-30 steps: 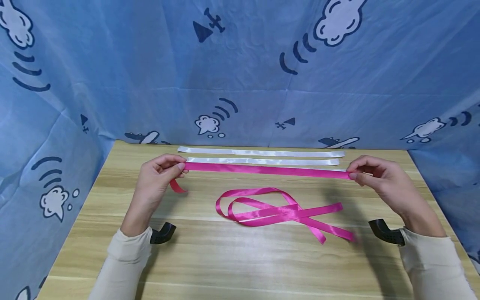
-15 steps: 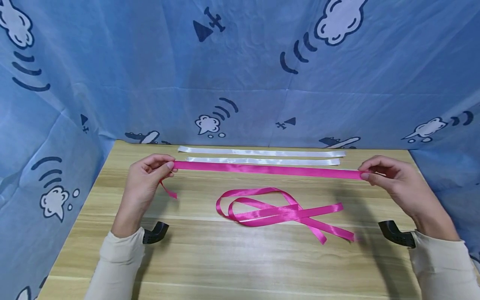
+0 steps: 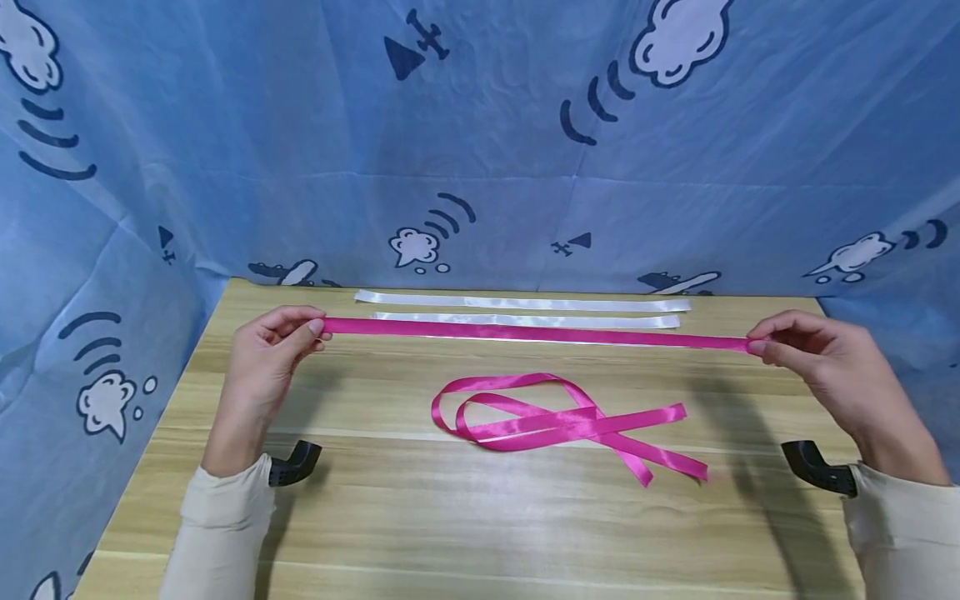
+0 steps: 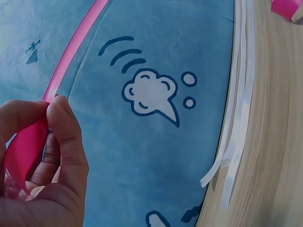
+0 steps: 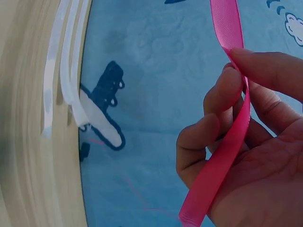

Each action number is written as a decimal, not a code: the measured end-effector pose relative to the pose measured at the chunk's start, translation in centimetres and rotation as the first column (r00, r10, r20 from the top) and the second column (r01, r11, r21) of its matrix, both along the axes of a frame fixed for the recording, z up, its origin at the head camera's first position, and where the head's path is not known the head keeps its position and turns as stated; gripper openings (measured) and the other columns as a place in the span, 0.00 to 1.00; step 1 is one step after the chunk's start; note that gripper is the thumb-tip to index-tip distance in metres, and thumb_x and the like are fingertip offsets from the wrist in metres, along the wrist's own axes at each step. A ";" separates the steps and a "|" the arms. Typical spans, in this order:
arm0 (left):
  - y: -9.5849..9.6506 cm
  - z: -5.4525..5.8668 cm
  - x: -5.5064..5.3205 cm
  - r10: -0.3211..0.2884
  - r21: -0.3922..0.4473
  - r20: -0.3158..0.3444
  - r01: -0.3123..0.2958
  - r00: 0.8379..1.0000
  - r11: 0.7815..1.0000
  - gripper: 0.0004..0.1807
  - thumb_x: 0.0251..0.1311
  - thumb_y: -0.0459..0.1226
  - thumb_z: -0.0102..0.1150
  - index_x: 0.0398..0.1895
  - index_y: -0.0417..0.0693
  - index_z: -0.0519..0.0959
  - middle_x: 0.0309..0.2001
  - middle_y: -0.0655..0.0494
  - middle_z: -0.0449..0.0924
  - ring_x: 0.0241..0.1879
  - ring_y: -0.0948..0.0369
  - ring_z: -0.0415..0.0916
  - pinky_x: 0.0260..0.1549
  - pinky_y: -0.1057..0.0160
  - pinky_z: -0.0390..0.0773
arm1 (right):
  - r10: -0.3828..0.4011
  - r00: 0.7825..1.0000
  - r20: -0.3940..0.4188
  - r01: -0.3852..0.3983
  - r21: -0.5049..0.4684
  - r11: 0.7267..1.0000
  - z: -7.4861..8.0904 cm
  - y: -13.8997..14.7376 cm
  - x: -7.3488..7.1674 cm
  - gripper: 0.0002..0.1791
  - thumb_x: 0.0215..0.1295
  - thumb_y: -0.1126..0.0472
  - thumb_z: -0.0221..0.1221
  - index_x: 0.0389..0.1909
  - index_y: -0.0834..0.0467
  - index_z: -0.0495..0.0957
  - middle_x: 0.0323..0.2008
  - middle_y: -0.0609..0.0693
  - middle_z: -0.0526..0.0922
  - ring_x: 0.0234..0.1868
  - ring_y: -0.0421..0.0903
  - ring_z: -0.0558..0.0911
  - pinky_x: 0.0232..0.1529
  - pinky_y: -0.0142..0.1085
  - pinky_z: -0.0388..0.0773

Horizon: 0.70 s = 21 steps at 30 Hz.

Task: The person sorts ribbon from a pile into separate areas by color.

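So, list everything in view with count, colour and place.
Table: one, pale wood, lower half
Cloth: count unclear, blue, behind and beside the table
White ribbons: three, white, near the table's far edge
Ribbon pile: one, pink, mid-table; strips uncountable
Stretched ribbon: one, pink, held up crosswise
Wrist pieces: two, black, at the wrists
Sleeves: two, cream, both forearms
Left hand: one, bare, pinching the stretched ribbon's left part
Right hand: one, bare, pinching its right part

Pink ribbons, white strips, cloud-patterned blue cloth
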<state>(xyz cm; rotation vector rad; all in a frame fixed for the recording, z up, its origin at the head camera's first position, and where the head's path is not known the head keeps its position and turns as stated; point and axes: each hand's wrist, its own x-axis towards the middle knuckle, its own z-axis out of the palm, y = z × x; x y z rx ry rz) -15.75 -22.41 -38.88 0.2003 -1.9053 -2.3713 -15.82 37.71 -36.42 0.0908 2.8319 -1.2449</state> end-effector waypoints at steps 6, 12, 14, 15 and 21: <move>-0.8 0.2 0.3 0.034 -0.005 0.012 -0.034 0.999 0.999 0.09 0.66 0.26 0.65 0.37 0.47 0.89 0.35 0.57 0.88 0.30 0.66 0.87 0.37 0.71 0.87 | -0.044 0.999 -0.009 0.044 0.006 0.999 0.0 1.0 0.2 0.08 0.75 0.59 0.62 0.49 0.58 0.84 0.34 0.29 0.83 0.34 0.34 0.78 0.32 0.26 0.72; -1.6 0.2 0.4 0.053 0.039 0.013 -0.054 0.998 0.998 0.06 0.66 0.26 0.66 0.38 0.45 0.89 0.38 0.55 0.88 0.31 0.66 0.88 0.39 0.71 0.87 | -0.057 0.998 -0.040 0.055 -0.033 0.998 -0.1 1.7 0.1 0.06 0.75 0.63 0.62 0.48 0.59 0.84 0.36 0.25 0.82 0.34 0.31 0.79 0.34 0.21 0.74; -1.8 0.3 0.4 0.063 0.059 0.009 -0.063 0.998 0.996 0.06 0.66 0.26 0.66 0.38 0.44 0.89 0.37 0.55 0.88 0.31 0.66 0.88 0.39 0.71 0.87 | -0.060 0.997 -0.043 0.058 -0.028 0.998 -0.1 1.8 0.1 0.06 0.74 0.63 0.62 0.48 0.59 0.84 0.36 0.25 0.82 0.34 0.30 0.79 0.34 0.21 0.74; -1.9 0.3 0.4 0.069 0.068 0.009 -0.069 0.998 0.995 0.06 0.66 0.26 0.66 0.38 0.44 0.89 0.37 0.55 0.88 0.31 0.66 0.88 0.39 0.70 0.87 | -0.061 0.997 -0.044 0.060 -0.028 0.998 -0.1 1.9 0.1 0.06 0.74 0.63 0.63 0.48 0.59 0.84 0.36 0.25 0.82 0.34 0.30 0.79 0.34 0.21 0.74; -2.5 0.3 0.5 0.122 0.110 0.010 -0.122 0.993 0.986 0.05 0.64 0.25 0.67 0.38 0.41 0.88 0.34 0.53 0.88 0.30 0.64 0.88 0.36 0.70 0.88 | -0.065 0.996 -0.053 0.063 -0.036 0.997 -0.2 2.3 0.2 0.07 0.73 0.64 0.63 0.48 0.58 0.84 0.36 0.25 0.82 0.33 0.30 0.79 0.34 0.20 0.74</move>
